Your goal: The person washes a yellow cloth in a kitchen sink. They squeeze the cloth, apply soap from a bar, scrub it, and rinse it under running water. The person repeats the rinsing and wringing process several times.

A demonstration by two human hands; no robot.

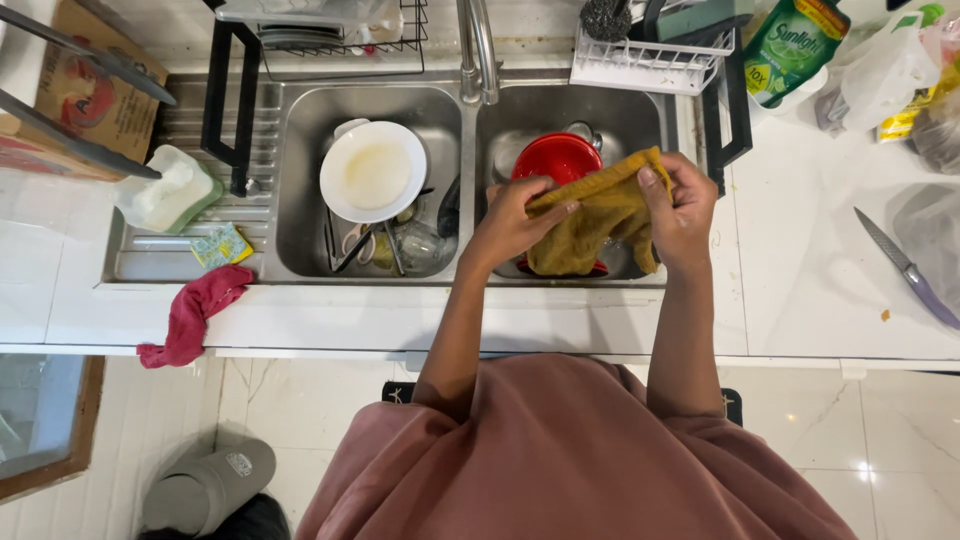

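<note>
Both my hands hold a mustard-yellow cloth point(598, 222) above the right basin of a steel double sink point(470, 110). My left hand point(515, 222) pinches its left edge and my right hand point(682, 208) grips its upper right corner. Behind the cloth, inside the right basin, sits a red bowl point(556, 156), partly hidden. The left basin holds a white plate point(373, 172) lying over a glass and some utensils.
A red rag point(192, 314) hangs over the counter's front edge at left, near a yellow sponge point(221, 245) and a pale green soap dish point(167, 192). A knife point(905, 266) lies on the right counter. A green detergent pouch point(793, 47) and white rack point(648, 62) stand behind the sink.
</note>
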